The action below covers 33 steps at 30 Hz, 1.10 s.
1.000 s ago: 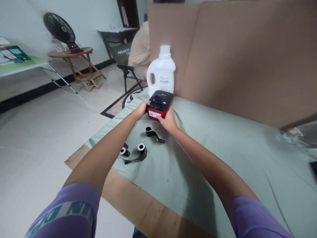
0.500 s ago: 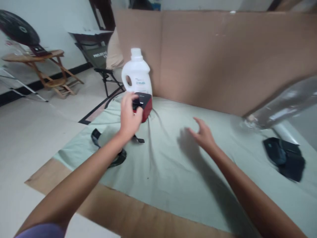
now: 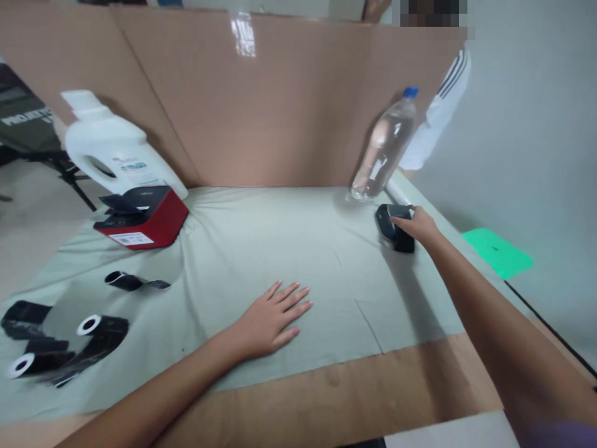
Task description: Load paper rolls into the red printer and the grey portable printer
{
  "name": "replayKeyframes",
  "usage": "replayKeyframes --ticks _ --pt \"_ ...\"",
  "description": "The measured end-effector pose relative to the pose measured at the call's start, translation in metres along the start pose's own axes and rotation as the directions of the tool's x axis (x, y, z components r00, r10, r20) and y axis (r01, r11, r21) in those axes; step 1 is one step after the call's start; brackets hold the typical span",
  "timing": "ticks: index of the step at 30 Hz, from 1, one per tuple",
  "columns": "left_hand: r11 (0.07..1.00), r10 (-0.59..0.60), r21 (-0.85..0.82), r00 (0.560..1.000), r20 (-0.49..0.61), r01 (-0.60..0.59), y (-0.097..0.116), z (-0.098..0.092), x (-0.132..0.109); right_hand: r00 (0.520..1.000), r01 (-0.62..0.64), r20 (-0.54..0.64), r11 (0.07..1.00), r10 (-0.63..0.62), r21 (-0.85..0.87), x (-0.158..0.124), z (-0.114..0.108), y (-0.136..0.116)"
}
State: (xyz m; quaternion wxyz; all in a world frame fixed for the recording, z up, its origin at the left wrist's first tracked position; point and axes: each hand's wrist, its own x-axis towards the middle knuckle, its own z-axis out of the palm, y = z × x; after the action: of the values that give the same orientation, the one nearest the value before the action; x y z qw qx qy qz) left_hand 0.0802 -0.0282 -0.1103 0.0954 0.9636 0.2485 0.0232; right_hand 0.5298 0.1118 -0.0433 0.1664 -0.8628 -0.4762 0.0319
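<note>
My left hand [image 3: 275, 317] lies palm down on the pale green cloth [image 3: 261, 236], fingers spread and holding nothing. At the right side of the cloth, my right hand [image 3: 420, 225] grips the top of a small black boxy device [image 3: 403, 241], with the thumb over its upper face. The device appears to rest on the cloth; its far side is hidden. Just behind it, a clear plastic bottle [image 3: 385, 149] with a blue cap leans on the cardboard panel.
At the left stand a red and black box-shaped machine [image 3: 170, 221] and a white jug [image 3: 112, 143]. Several black rolls, one a white-cored roll [image 3: 109, 325], lie in front. A cardboard panel [image 3: 280, 112] closes the back; a person in a white sleeve [image 3: 438, 130] is behind it.
The view has swung right. My left hand has left the red and black machine and now lies flat on the cloth. My right hand has reached the black boxy device and taken hold of it.
</note>
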Motion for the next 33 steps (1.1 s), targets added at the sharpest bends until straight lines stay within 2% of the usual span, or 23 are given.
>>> replayKeyframes --ticks 4,10,13,15,18,21,25,28,33 --pt "0.998 -0.014 0.063 1.0 -0.009 0.015 0.002 0.001 -0.008 0.986 -0.043 0.156 0.998 0.05 -0.047 0.007 0.006 -0.016" --pt "0.996 -0.003 0.093 1.0 -0.018 0.005 0.001 0.003 -0.007 0.982 -0.034 0.178 0.992 0.056 -0.124 0.003 0.005 -0.027" --pt "0.996 0.001 0.094 1.0 -0.013 0.001 0.001 0.002 -0.007 0.986 -0.027 0.161 0.989 0.051 -0.148 -0.012 0.001 -0.041" --pt "0.997 0.0 0.074 1.0 -0.013 0.001 0.002 0.001 -0.006 0.987 0.027 0.161 0.99 -0.005 -0.139 -0.034 -0.002 -0.062" --pt "1.0 -0.008 0.029 1.0 -0.019 0.009 0.003 0.0 -0.006 0.971 0.176 0.176 0.981 -0.159 -0.083 -0.082 -0.001 -0.109" --pt "1.0 -0.021 -0.02 0.999 -0.045 0.02 0.005 -0.002 -0.009 0.925 0.323 0.211 0.947 -0.315 0.0 -0.139 0.009 -0.162" --pt "0.995 -0.003 -0.103 0.995 -0.096 -0.007 0.01 -0.003 -0.016 0.866 0.412 0.274 0.907 -0.418 0.082 -0.202 0.032 -0.218" --pt "0.987 0.036 -0.149 0.993 -0.111 -0.052 0.013 -0.004 -0.019 0.851 0.416 0.308 0.904 -0.424 0.095 -0.229 0.044 -0.241" --pt "0.982 0.034 -0.178 0.989 -0.147 -0.06 0.015 -0.006 -0.019 0.878 0.381 0.295 0.924 -0.376 0.041 -0.249 0.049 -0.257"
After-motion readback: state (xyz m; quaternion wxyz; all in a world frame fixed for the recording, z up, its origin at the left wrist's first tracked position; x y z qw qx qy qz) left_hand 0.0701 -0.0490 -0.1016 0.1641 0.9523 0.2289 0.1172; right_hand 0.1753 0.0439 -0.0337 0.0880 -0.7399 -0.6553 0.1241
